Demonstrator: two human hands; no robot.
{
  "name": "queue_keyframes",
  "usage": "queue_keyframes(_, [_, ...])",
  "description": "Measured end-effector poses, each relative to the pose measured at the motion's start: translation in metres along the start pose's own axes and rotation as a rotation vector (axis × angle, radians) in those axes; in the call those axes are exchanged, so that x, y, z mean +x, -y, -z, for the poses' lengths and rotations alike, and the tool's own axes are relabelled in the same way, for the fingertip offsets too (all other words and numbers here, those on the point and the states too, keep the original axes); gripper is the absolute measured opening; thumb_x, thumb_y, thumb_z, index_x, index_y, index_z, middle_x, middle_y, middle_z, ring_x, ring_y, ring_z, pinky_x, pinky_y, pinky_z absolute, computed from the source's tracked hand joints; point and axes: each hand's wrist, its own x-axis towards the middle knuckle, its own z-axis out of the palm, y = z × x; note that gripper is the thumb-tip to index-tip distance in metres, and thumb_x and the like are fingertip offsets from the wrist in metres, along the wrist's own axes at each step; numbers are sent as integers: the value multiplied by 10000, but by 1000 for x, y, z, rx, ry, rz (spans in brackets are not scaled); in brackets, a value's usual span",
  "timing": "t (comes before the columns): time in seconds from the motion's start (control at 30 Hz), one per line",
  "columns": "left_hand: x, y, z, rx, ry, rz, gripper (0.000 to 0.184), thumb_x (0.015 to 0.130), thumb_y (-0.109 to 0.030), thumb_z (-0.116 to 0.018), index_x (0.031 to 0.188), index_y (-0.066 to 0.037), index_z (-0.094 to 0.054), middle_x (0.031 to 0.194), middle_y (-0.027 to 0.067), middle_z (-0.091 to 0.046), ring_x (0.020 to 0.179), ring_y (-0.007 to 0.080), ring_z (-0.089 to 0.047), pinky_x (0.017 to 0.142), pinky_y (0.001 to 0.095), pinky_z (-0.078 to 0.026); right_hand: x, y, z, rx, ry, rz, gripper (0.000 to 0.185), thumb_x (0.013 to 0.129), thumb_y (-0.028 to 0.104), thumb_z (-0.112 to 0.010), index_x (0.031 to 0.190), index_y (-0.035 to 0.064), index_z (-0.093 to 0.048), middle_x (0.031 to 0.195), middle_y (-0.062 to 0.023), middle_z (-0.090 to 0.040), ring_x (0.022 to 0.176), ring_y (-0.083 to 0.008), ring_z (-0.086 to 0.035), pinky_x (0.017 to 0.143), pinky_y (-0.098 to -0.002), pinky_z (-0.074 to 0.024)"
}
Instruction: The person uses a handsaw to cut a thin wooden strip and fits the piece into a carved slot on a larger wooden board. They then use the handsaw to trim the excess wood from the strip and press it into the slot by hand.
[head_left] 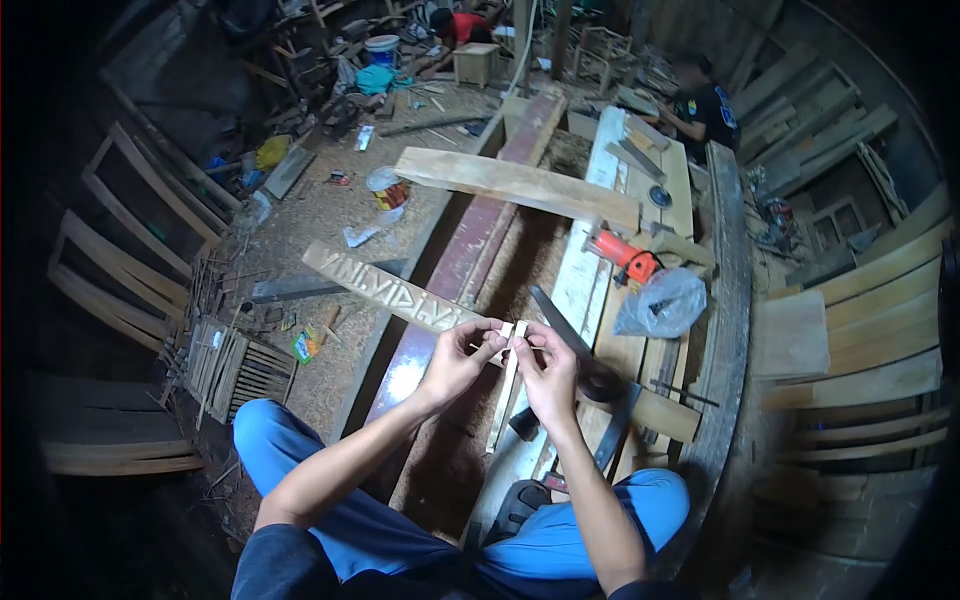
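Near the middle of the view, my left hand [462, 362] pinches a small pale wood piece [507, 329] between thumb and fingers. Close beside it on the right, my right hand [547, 368] grips the upper end of a thin pale wood strip [504, 405], which slants down toward the bench. The fingertips of both hands nearly meet. Behind my left hand lies a carved board [385, 287] with cut letters. A dark saw-like tool [560, 322] is just beyond my right hand, its handle to the right.
An orange power tool [625, 256] and a clear plastic bag [662, 303] lie on the bench at right. A long plank [520, 186] crosses the bench farther off. Two other people [706, 110] [462, 28] are in the background. Curved wooden frames [120, 270] stand left.
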Motion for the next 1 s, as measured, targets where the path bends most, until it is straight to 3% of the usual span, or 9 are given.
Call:
queue_keyframes(0.03, [-4,-12,10,-28,15,-26,276,990,-115,-699,1225,26,-666,1076,31,-713,992,91,-633,891,260,-517,-3,23,-10,80,28,-55,338,985,29,-671,1305,-52,-600,973,-91,-687,858,-152,-712,741,-268,-585])
queue_keyframes(0.13, [-17,-38,33,-117,24,2,287,993,-128,-699,1233,25,-662,1083,30,-717,991,86,-634,890,261,-517,-4,39,-32,42,48,69,367,987,36,-671,1336,-39,-588,961,-87,-684,849,-169,-723,730,-272,-596])
queue_keyframes(0.27, [-24,-32,58,-201,23,-72,276,1005,-135,-686,1229,24,-658,1074,33,-715,999,83,-638,890,261,-516,-11,55,-61,54,129,14,382,994,24,-658,1362,-27,-570,983,-89,-682,851,-164,-721,733,-264,-593])
queue_keyframes(0.43, [-42,-34,86,-195,-89,-108,264,999,-124,-691,1215,25,-664,1063,41,-719,990,84,-642,889,259,-517,-17,59,-99,-29,178,49,349,1012,24,-637,1348,-47,-576,1045,-90,-693,909,-107,-697,779,-218,-548])
queue_keyframes(0.6, [-48,-26,108,-244,-140,-103,264,992,-131,-708,1208,19,-676,1053,32,-722,974,83,-646,866,249,-519,-14,51,-122,-90,187,62,323,1004,7,-627,1325,-38,-624,1051,-119,-691,907,-124,-685,787,-257,-562])
queue_keyframes(0.8, [-52,-19,129,-281,-173,-66,304,986,-93,-704,1245,58,-659,1066,61,-726,959,80,-659,869,232,-535,-13,45,-141,-107,300,25,391,1008,-4,-630,1388,-72,-571,1069,-74,-681,934,-108,-683,815,-227,-540])
queue_keyframes(0.87, [-50,-15,131,-269,-196,-74,299,980,-95,-713,1231,61,-671,1035,59,-734,931,76,-666,853,227,-540,-13,45,-145,-149,290,112,371,990,-43,-628,1358,-81,-594,1085,-103,-660,959,-133,-688,801,-243,-561])
queue_keyframes(1.0, [-46,-15,130,-299,-176,-60,298,969,-89,-726,1222,61,-680,992,53,-740,905,74,-667,837,225,-539,-11,40,-140,-67,284,35,378,987,-52,-627,1363,-75,-595,1109,-101,-639,961,-136,-685,823,-250,-563])
